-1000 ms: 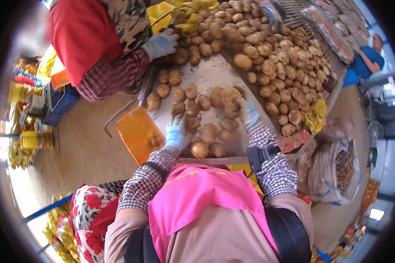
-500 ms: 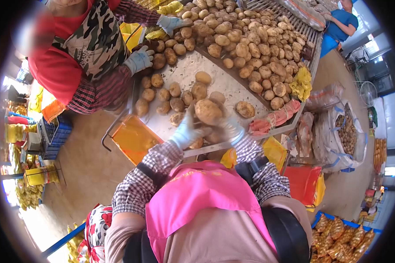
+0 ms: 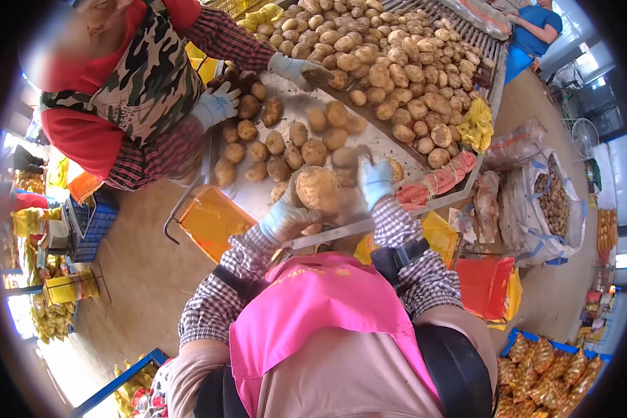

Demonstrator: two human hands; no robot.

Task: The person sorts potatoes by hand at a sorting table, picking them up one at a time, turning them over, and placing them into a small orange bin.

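My left hand (image 3: 285, 217), in a pale blue glove with darker fingertips, is closed on a large potato (image 3: 317, 188) above the near edge of the metal tray table (image 3: 251, 198). My right hand (image 3: 376, 180), gloved the same way, is apart from that potato, to its right. Its fingers reach forward over the tray, somewhat blurred, with no held thing showing. A potato (image 3: 396, 169) lies just beside it, partly covered. Several loose potatoes (image 3: 314, 152) are spread on the tray ahead of my hands.
A big potato heap (image 3: 397, 76) fills the far right of the table. At the left a co-worker's gloved hands (image 3: 216, 106) are by the potatoes. A pink sack (image 3: 435, 182) lies on the right edge. Orange (image 3: 216, 219) and red (image 3: 484, 285) bags hang along the near side.
My right hand has come away from the large potato and moved slightly right and forward. My left hand keeps the potato, shifted a little left. The co-worker's far hand has reached further right.
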